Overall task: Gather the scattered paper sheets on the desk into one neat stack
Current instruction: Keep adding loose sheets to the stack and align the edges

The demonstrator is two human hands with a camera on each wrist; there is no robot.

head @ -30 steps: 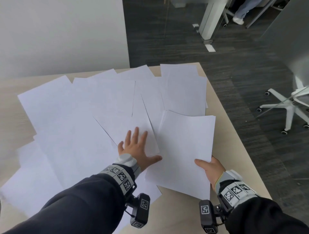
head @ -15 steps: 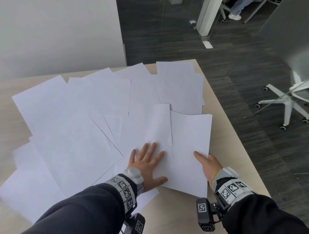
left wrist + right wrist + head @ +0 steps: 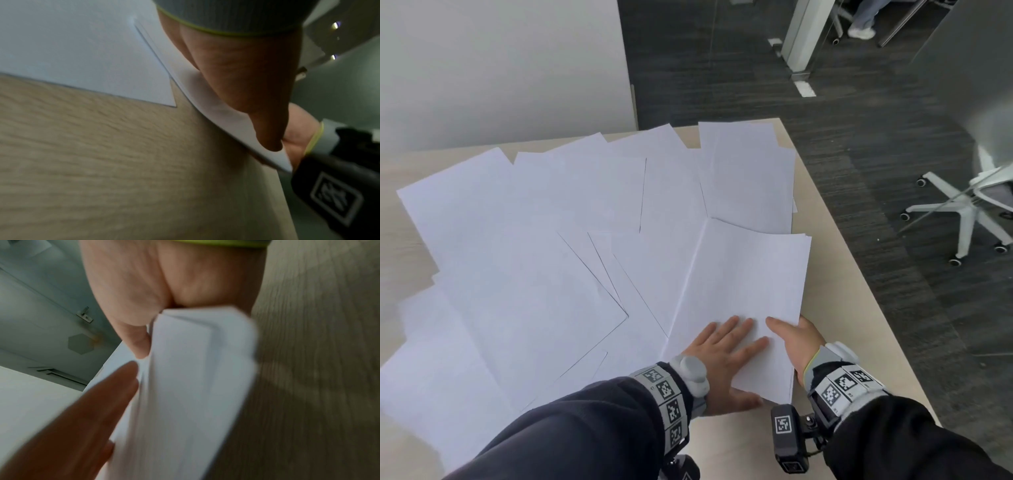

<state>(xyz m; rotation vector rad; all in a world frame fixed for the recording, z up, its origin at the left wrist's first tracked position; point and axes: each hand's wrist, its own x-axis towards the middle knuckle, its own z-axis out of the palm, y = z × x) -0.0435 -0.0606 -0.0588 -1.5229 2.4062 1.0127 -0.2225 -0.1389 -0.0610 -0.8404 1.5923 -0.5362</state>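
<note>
The left hand (image 3: 722,356) lies flat, palm down, on the near edge of the gathered stack (image 3: 743,294). Its fingers (image 3: 726,330) are straight and slightly spread, pointing far; the thumb extends right along the stack's near edge. In the left wrist view the palm presses on the paper where it overhangs the desk (image 3: 102,162).

The right hand (image 3: 796,346) grips the near right corner of the same stack. Its thumb lies on top of the sheets and its fingers are curled underneath, out of sight in the head view. In the right wrist view the sheets (image 3: 195,386) bend upward between thumb and palm, so the corner is lifted off the desk. The two hands are just beside each other on the stack.

The gathered stack sits near the right edge of the desk (image 3: 835,274), at its near end. To its left, loose paper sheets (image 3: 534,240) fan across the desk, overlapping one another from the near left to the far right corner. At least ten loose sheets show; an exact count cannot be made because of the overlap. The number of sheets in the stack cannot be told.

Each wrist carries one band of square markers and one camera. On the dark floor to the right stands one white chair base (image 3: 962,212) on castors.
</note>
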